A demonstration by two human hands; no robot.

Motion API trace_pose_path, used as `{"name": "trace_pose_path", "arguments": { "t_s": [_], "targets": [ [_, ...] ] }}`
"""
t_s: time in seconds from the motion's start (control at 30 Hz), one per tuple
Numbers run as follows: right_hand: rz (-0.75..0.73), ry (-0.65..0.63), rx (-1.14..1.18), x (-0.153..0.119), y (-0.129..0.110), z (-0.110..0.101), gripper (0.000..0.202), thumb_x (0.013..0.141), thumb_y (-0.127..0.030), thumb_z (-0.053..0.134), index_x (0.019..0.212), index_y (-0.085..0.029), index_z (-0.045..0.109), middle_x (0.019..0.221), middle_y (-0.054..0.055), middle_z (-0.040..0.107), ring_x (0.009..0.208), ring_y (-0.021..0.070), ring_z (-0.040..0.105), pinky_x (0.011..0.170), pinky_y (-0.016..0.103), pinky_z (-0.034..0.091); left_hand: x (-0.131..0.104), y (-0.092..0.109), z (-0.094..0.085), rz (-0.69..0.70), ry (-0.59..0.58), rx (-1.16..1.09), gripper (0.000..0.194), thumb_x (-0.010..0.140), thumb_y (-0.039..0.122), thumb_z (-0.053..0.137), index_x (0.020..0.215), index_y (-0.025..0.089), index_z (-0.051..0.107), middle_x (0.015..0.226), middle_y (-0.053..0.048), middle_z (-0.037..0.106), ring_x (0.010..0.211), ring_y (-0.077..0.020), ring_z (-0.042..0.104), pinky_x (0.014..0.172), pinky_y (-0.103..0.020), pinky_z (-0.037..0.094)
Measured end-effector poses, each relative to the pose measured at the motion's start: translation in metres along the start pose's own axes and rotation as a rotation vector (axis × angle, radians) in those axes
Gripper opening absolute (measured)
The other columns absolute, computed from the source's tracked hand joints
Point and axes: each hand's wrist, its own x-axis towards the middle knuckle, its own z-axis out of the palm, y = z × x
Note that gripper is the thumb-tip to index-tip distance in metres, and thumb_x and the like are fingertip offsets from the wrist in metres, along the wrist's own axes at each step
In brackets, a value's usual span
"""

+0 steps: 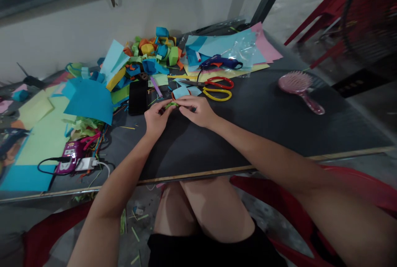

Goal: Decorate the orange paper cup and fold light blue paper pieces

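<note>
My left hand and my right hand meet over the dark tabletop. Between their fingertips is a small green paper piece, pinched from both sides and mostly covered by the fingers. Just beyond the hands lie light blue paper scraps. Scissors with one red and one yellow handle rest beside them, to the right. A black phone lies left of my left hand, with a purple pen between the phone and the scraps.
A heap of folded colored paper pieces sits by the wall. Behind the scissors are a blue glue gun and paper sheets. A pink hairbrush lies right. Leftward are a purple power socket and a blue sheet.
</note>
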Motion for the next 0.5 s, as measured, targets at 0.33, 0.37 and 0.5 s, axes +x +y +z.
{"name": "trace_pose_path", "arguments": {
  "t_s": [0.33, 0.37, 0.5],
  "targets": [
    [-0.023, 0.029, -0.103, 0.0031, -0.0008, -0.0033, 0.022, 0.087, -0.041, 0.065, 0.084, -0.022, 0.077, 0.087, 0.005, 0.076, 0.075, 0.0186, 0.069, 0.07, 0.031, 0.051, -0.0015, 0.0056, -0.0031, 0.143, -0.022, 0.118, 0.006, 0.079, 0.025, 0.073, 0.082, 0.022, 0.077, 0.073, 0.0, 0.072, 0.06, -0.0096, 0.057, 0.056, -0.023, 0.044],
    [-0.048, 0.016, -0.128, 0.0031, 0.0003, -0.0044, 0.024, 0.088, -0.041, 0.063, 0.085, -0.022, 0.076, 0.087, 0.005, 0.076, 0.077, 0.0187, 0.068, 0.07, 0.031, 0.05, -0.0011, 0.0059, -0.0036, 0.153, -0.027, 0.12, 0.005, 0.079, 0.024, 0.073, 0.081, 0.022, 0.076, 0.072, 0.0, 0.072, 0.06, -0.0096, 0.057, 0.056, -0.022, 0.044],
    [-0.122, -0.034, -0.153, 0.0043, 0.0041, -0.0089, 0.025, 0.09, -0.042, 0.06, 0.085, -0.022, 0.075, 0.086, 0.005, 0.075, 0.076, 0.0174, 0.066, 0.069, 0.029, 0.048, 0.0009, 0.0068, -0.0062, 0.213, -0.067, 0.128, 0.002, 0.077, 0.021, 0.073, 0.078, 0.021, 0.075, 0.071, 0.0, 0.071, 0.062, -0.0098, 0.058, 0.054, -0.021, 0.042]
  ]
}}
